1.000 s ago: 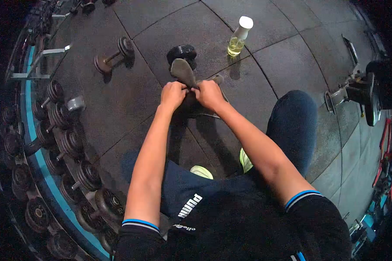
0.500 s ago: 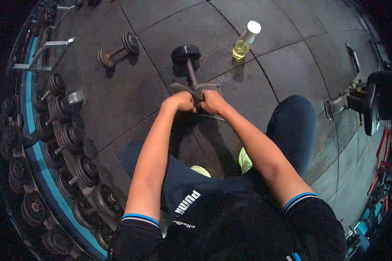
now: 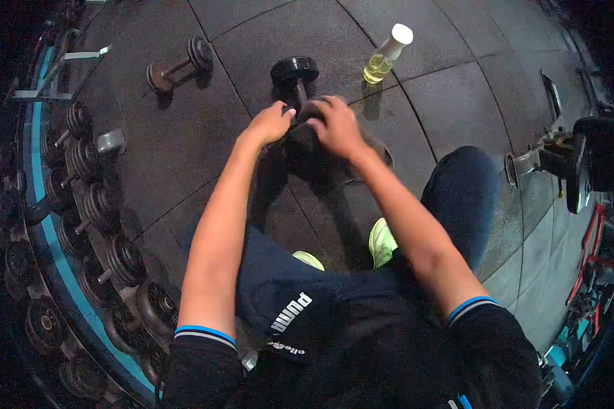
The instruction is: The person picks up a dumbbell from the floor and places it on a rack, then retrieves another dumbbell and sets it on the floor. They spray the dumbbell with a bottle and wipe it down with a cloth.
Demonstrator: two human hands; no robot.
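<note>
A black-headed dumbbell (image 3: 295, 69) lies on the floor ahead of me, its bar running back between my hands. My left hand (image 3: 269, 125) is at the left side of the bar, fingers bent and closed; what they hold, if anything, is hidden. My right hand (image 3: 338, 128) curls over the bar's right side, closed on a dark grey cloth (image 3: 378, 150) that trails below it and is blurred by motion. The dumbbell's near end is dark and partly covered by my hands and the cloth.
A second, rusty dumbbell (image 3: 179, 66) lies to the left. A white-topped spray bottle (image 3: 387, 53) with yellow liquid stands to the right. Racked dumbbells (image 3: 99, 208) line the left side. A machine with a weight plate (image 3: 580, 176) stands at the right.
Both hands have moved forward to the dumbbell's bar, and my left hand has moved away from the right. The cloth, earlier between both hands, now trails below my right hand.
</note>
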